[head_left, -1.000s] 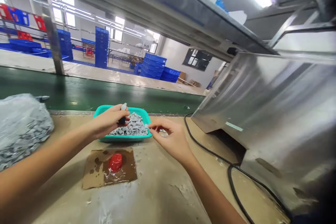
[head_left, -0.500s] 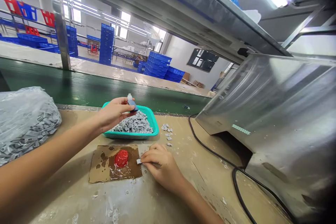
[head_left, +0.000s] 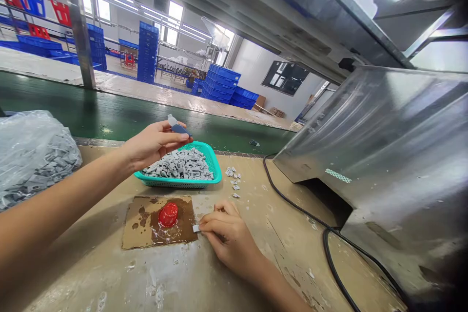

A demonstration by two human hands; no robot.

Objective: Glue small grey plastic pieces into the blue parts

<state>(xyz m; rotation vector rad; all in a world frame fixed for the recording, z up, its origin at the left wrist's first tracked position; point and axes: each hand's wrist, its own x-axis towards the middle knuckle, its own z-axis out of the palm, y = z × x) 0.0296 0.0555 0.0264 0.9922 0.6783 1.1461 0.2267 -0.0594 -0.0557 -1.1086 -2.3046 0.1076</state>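
Note:
My left hand (head_left: pixel 155 144) grips a small dark blue-grey bottle-like piece (head_left: pixel 180 129) with a whitish end, tilted above the back of a green basket (head_left: pixel 215 168). Small grey parts (head_left: pixel 183 165) fill the basket. Lower down, my right hand (head_left: pixel 228 234) pinches a small light grey piece (head_left: pixel 196 228) at the right edge of a piece of cardboard (head_left: pixel 139 239). A red, wet-looking cap or cup (head_left: pixel 168 215) sits on the cardboard, with a dark wet patch around it.
Several small grey parts (head_left: pixel 236 187) lie right of the basket. A clear bag of grey parts (head_left: pixel 40 156) is at the left. A black cable (head_left: pixel 292 202) runs beside a metal housing (head_left: pixel 395 165) at the right. A green conveyor belt (head_left: pixel 124 119) crosses behind the table.
The bottle-like piece in my left hand has tipped further to the left, its dark end pointing down to the right. My right hand has shifted slightly right and down. The view has moved a little.

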